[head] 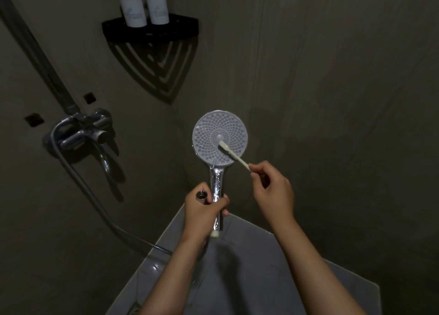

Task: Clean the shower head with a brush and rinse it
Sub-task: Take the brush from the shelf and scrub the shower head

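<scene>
The shower head is a round white nozzle disc on a chrome handle, held face up in the middle of the view. My left hand grips the chrome handle and also holds the loose metal end of the hose. My right hand pinches the handle end of a small cream brush. The brush head lies on the nozzle disc just right of its centre.
A chrome mixer tap is fixed to the wall at the left, with a riser pipe above it and a hose curving down toward the grey floor. A black corner shelf carries two dark bottles.
</scene>
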The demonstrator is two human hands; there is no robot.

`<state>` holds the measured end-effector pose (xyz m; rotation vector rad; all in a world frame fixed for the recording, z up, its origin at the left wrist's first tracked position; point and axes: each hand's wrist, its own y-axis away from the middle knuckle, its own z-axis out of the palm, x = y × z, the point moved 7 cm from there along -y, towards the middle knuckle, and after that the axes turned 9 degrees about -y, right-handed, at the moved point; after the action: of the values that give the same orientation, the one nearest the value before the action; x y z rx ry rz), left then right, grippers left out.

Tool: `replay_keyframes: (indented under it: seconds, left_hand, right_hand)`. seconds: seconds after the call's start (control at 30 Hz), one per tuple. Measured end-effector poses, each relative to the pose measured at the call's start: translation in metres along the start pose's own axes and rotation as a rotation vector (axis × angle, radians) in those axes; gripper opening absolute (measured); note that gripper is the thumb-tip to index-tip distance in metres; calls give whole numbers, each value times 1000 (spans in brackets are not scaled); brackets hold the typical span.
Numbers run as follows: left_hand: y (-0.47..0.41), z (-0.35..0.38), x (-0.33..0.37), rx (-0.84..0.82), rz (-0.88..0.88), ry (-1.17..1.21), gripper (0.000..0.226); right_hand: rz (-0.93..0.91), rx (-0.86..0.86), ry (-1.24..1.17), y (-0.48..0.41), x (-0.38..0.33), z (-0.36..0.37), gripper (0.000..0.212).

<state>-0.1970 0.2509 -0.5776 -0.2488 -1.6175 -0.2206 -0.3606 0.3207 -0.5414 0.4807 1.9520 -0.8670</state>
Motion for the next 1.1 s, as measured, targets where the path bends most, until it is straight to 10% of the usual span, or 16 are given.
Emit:
replay_keyframes:
  seconds: [1.1]
  left_hand:
    - [5,-7,-2,50,-1,-60,46]
  right_hand:
    - [80,-162,-150,19,18,12,10]
